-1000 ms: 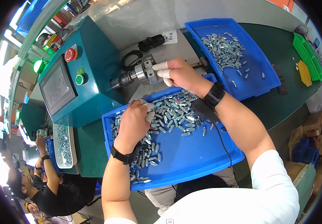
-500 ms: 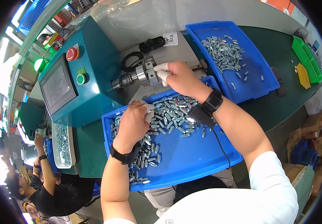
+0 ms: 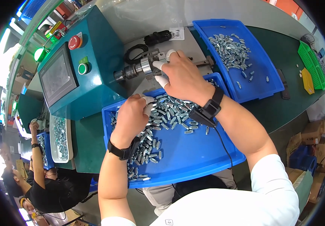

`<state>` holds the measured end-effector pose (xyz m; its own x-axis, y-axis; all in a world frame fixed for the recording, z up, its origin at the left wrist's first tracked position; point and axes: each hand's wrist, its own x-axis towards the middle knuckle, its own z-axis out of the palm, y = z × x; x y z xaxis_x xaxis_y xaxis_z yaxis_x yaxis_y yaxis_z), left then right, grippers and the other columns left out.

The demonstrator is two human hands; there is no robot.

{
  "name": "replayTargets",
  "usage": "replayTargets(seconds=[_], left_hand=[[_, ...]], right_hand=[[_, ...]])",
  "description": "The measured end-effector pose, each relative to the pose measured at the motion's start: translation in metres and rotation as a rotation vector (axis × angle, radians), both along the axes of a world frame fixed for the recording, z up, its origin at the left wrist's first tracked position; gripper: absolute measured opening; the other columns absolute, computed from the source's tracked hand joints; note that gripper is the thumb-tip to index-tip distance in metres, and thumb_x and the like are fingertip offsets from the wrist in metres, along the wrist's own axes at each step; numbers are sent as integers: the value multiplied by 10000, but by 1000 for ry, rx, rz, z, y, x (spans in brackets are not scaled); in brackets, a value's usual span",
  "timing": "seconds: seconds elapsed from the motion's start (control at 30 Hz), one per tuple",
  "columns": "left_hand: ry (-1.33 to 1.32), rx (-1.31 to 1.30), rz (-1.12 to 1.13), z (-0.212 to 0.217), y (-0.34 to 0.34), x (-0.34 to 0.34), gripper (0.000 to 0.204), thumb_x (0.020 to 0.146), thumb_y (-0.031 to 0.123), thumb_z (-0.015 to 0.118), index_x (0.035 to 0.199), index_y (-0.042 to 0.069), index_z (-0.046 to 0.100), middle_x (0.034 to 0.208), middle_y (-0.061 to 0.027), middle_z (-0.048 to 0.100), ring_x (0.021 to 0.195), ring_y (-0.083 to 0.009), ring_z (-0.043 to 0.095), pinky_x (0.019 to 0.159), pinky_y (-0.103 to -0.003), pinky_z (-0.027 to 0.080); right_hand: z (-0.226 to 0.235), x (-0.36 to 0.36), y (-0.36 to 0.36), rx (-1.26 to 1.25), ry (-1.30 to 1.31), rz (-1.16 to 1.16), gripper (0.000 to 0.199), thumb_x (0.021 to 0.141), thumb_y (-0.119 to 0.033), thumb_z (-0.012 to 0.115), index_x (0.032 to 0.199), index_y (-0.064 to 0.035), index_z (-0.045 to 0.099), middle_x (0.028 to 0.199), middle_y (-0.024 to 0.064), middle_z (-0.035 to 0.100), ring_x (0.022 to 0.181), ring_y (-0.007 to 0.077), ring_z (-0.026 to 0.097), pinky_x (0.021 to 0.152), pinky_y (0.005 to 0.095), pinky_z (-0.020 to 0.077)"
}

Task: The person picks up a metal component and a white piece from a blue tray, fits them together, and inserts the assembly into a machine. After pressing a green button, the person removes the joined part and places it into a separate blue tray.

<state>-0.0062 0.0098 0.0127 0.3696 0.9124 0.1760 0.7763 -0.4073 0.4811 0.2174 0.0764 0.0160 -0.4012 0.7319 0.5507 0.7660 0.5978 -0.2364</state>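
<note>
My right hand (image 3: 183, 75), with white finger cots, is at the metal fixture (image 3: 155, 64) on the end of the machine's spindle (image 3: 126, 73). Its thumb and fingers curl around the fixture's near end; whatever lies between them is hidden. Over the near blue tray (image 3: 185, 165), my left hand (image 3: 132, 115) has its cot-covered thumb and forefinger pinched together. What they hold, if anything, I cannot make out. Small silvery metal fittings (image 3: 173, 113) lie heaped in that tray, below and beside the left hand.
A teal machine (image 3: 98, 64) with a screen (image 3: 57, 77) and red button (image 3: 74, 42) stands at left. Another blue tray (image 3: 260, 75) holds more fittings at far right, near a green basket (image 3: 313, 64). A white tray (image 3: 69, 145) and a co-worker (image 3: 53, 192) are at left.
My right hand has turned and spread its fingers more around the fixture; before, they pinched at its near side. My left hand has shifted slightly and stays pinched over the tray.
</note>
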Motion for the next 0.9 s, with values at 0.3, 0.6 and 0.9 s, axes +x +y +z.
replayTargets(seconds=[0.3,0.6,0.9], left_hand=[[167,120,-92,-20,-6,14,262,837,97,756,1094,48,745,995,-164,685,1053,-388,658,888,-470,567],[260,41,-15,-14,-11,20,225,780,13,717,1004,35,725,999,-161,687,1040,-385,653,857,-485,563],[39,139,-14,-1,-10,16,206,798,-42,714,990,34,722,944,-162,683,963,-396,658,822,-471,560]], right_hand=[[-15,56,44,-150,1052,-154,500,1055,-278,623,1516,-92,565,1329,49,645,1181,146,594,982,308,479],[-19,66,57,-428,1460,-236,586,1073,-269,583,1615,-99,441,1485,42,565,1245,167,589,1003,327,463],[1,34,31,-455,1148,-48,439,1085,-212,576,1503,-82,600,1403,32,657,1137,118,617,929,285,482]])
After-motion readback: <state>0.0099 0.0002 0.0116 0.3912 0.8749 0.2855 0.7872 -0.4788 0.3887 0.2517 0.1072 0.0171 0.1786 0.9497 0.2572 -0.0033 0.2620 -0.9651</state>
